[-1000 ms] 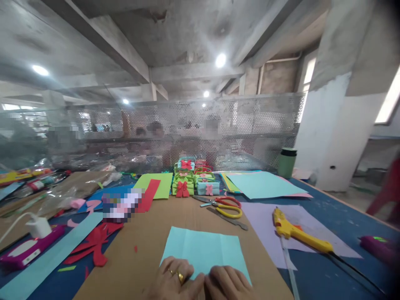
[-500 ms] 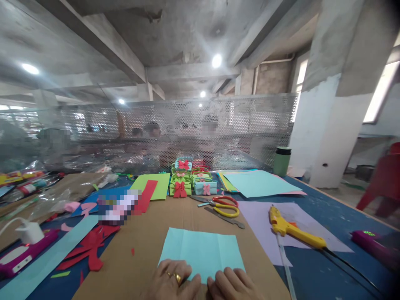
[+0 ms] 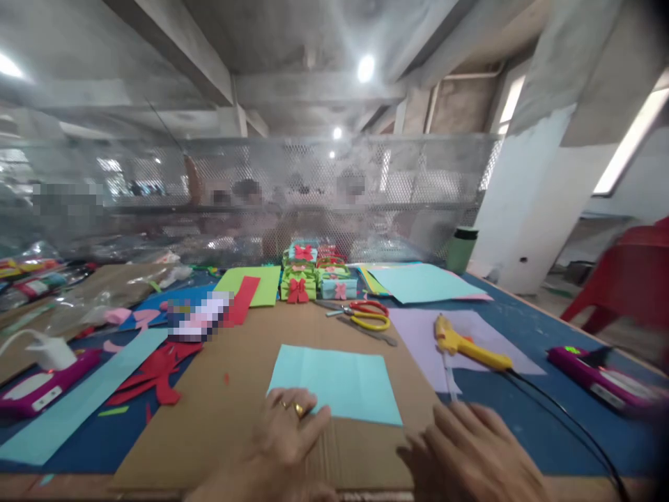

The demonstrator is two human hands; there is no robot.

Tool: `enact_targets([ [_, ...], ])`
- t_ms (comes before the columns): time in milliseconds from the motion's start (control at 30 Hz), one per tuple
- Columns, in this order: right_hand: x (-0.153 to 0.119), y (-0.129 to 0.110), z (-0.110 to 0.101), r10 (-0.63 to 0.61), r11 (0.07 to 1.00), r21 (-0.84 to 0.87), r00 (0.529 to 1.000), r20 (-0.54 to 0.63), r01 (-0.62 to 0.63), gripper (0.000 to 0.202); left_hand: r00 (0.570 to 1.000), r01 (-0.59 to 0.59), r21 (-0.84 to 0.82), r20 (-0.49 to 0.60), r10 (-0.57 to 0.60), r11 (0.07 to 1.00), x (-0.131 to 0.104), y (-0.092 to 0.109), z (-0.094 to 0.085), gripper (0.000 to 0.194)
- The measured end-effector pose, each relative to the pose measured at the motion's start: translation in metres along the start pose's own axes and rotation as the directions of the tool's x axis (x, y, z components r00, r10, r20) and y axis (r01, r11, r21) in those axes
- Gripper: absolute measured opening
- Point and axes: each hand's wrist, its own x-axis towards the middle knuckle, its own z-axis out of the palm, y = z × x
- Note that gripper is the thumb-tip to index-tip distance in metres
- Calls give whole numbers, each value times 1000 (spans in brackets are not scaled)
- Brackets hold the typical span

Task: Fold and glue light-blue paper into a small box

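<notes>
A creased light blue sheet of paper (image 3: pixel 345 383) lies on brown cardboard (image 3: pixel 230 418) before me. Its lower left corner is under my left hand (image 3: pixel 287 432), which has bent fingers, a gold ring and the thumb on the paper, holding it down. Off to the right of the sheet, my right hand (image 3: pixel 475 450) is raised and slightly blurred, its fingers loosely bent and the thumb apart, with nothing seen in it. The hand is nearest the clear glue stick (image 3: pixel 449 373) of a yellow glue gun (image 3: pixel 470 348), which rests on lilac paper (image 3: pixel 418 335).
Scissors with red and yellow handles (image 3: pixel 368 317) lie beyond the sheet. Behind them stand several small paper boxes with bows (image 3: pixel 297 289). Red paper scraps (image 3: pixel 157 373) and a purple device (image 3: pixel 57 380) are leftward; another purple device (image 3: pixel 601 380) and a green bottle (image 3: pixel 462 251) are rightward.
My right hand has left the light blue sheet and moved to the right, toward the glue gun. My left hand stays at the sheet's corner. The camera view has tilted down.
</notes>
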Motion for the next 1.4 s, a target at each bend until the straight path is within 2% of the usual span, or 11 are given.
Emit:
enact_targets([
  [33,6,-4,-5,42,999,-8,999,-19,-42,32,995,43,-44,96,-39,998,3,3,-9,75],
  [100,17,-17,-7,106,994,40,994,0,-105,24,972,111,-82,215,-91,990,9,8,-25,77],
  [200,27,-44,9,1,994,112,1000,-24,1,31,950,140,-127,297,-98,982,15,11,-38,75],
  [300,27,-63,30,-144,981,133,990,-6,144,48,950,170,-151,289,-121,974,20,13,-41,72],
  [400,22,-65,40,-189,973,145,981,38,182,57,954,169,-149,274,-123,974,23,15,-42,73],
  [533,20,-60,38,-188,968,178,981,57,175,59,980,112,-26,169,-106,993,17,18,-42,73],
  [667,22,-62,33,-181,970,173,983,36,172,60,987,154,90,37,-157,984,-1,19,-40,74],
  [800,24,-63,35,-191,971,148,982,15,187,58,967,234,139,72,-246,962,-14,15,-48,77],
  [1100,20,-64,39,-156,968,198,988,3,152,55,942,300,185,98,-321,936,-22,4,-66,81],
  [1233,20,-65,37,-137,963,233,991,-4,134,59,919,320,149,191,-345,936,-4,-6,-66,73],
  [1400,21,-65,39,-133,969,208,991,-13,133,58,905,260,75,328,-271,963,31,-24,-54,66],
])
